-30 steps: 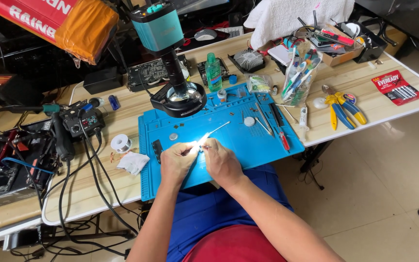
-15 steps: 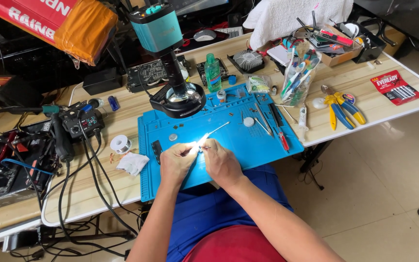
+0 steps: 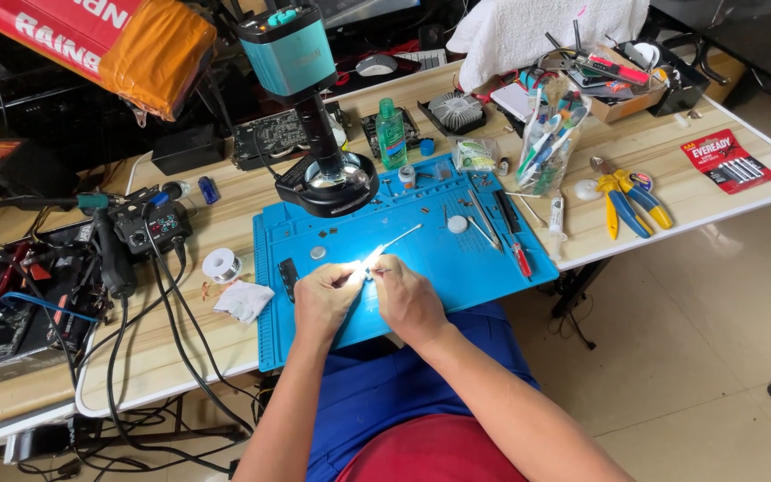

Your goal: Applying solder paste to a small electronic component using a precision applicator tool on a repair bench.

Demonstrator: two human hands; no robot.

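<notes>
- Tabletop (image 3: 742, 192): a long wooden bench crowded with tools; a stray elbow could sweep loose items off its near edge.
- Mat (image 3: 457, 268): a blue work mat lies on the tabletop in front of the person, with small screws and parts scattered on it. Any of these could roll away or be lost if the mat is nudged.
- Microscope (image 3: 314, 107): a teal-headed scope on a black stand, its ring light over the mat's far edge. Its lens is not above the hands, so fine work there goes unmagnified.
- Left hand (image 3: 325, 302): curled on the mat, fingers pinched toward the bright spot between the hands. Whether it grips anything I cannot tell; glare hides it.
- Right hand (image 3: 410, 299): close beside the left, fingertips meeting it at the glare, closed round what looks like a thin tool.
- Small part (image 3: 369, 265): the piece being worked sits in the bright spot on the mat between the fingertips, washed out. A slip of either hand could flick it off the mat.
- Solder reel (image 3: 221, 264): left of the mat, near trailing cables that could snag a forearm.
</notes>
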